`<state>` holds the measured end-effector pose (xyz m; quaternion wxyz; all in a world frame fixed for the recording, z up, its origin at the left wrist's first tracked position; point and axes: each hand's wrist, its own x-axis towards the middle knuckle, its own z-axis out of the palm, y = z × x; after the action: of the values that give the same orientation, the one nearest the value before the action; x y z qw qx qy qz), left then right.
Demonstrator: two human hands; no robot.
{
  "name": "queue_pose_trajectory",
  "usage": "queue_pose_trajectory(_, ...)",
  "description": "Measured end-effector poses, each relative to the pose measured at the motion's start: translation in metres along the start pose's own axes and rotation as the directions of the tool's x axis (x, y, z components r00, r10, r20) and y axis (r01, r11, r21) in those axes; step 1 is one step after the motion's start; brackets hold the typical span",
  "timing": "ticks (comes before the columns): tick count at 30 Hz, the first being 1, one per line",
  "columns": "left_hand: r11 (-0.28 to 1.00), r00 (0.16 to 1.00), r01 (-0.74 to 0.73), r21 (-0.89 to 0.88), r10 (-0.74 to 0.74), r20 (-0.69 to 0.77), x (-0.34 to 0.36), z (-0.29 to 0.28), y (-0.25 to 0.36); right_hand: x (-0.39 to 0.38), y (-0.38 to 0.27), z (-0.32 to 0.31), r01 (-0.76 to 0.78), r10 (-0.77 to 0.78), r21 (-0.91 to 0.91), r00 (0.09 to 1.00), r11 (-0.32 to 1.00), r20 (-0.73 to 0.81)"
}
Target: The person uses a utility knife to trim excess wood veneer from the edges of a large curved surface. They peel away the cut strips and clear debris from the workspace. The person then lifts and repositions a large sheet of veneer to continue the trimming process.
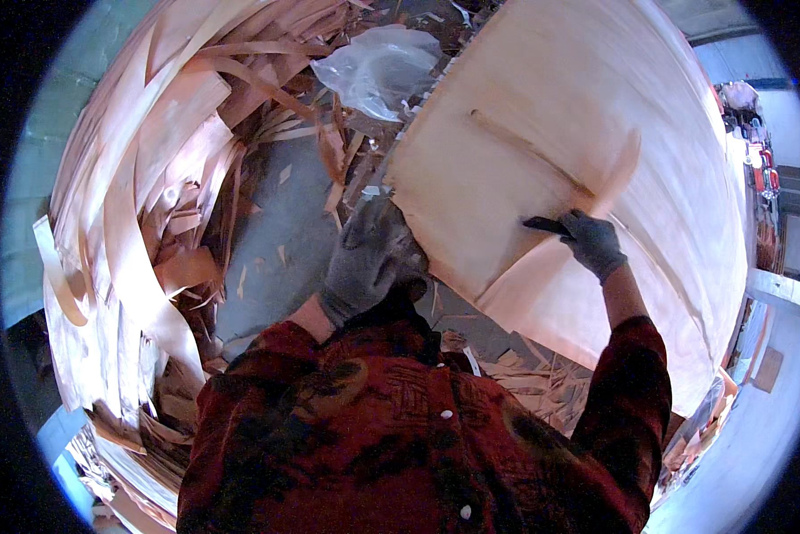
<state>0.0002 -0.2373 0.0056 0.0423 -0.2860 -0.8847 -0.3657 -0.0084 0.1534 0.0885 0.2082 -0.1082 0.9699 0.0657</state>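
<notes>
A large, pale wood veneer sheet (507, 169) spreads out in front of me and to the right. My right hand (593, 242), in a dark grey glove, is over it, closed around a narrow black tool (547, 225) that looks like a knife. Beyond that hand, a thin veneer piece (621, 173) curls up from the surface. A dark, slit-like line runs across the sheet toward it. At the sheet's near left edge is my left hand (369, 258), also gloved, close to my body. Its fingers are curled, and what they hold, if anything, is hidden.
A tall heap of veneer strips (120, 258) stands along the left. Between it and the sheet lies grey floor (280, 227) with scraps. A crumpled clear plastic sheet (382, 71) lies at the far side. More wood scraps (542, 383) are beneath the sheet's near edge.
</notes>
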Motion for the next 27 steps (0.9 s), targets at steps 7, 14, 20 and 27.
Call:
queue_pose_trajectory(7, 0.978, 0.978, 0.209, -0.028, -0.209, -0.003, -0.042, -0.027, -0.041, -0.044, -0.029, -0.040, -0.367, 0.178, 0.721, 0.928, 0.587, 0.327)
queue_pose_trajectory(14, 0.970, 0.967, 0.240, -0.037, -0.242, -0.081, -0.037, -0.036, -0.033, -0.004, -0.099, 0.014, -0.430, 0.278, 0.870, 0.889, 0.240, 0.363)
queue_pose_trajectory(20, 0.969, 0.975, 0.220, 0.115, -0.223, 0.013, -0.045, -0.039, -0.044, 0.004, -0.104, 0.011, -0.434, 0.342, 0.896, 0.860, 0.096, 0.380)
queue_pose_trajectory(27, 0.967, 0.967, 0.223, 0.127, -0.202, -0.157, -0.060, -0.038, -0.023, -0.032, -0.131, -0.021, -0.071, 0.674, 0.856, 0.651, 0.513, -0.350)
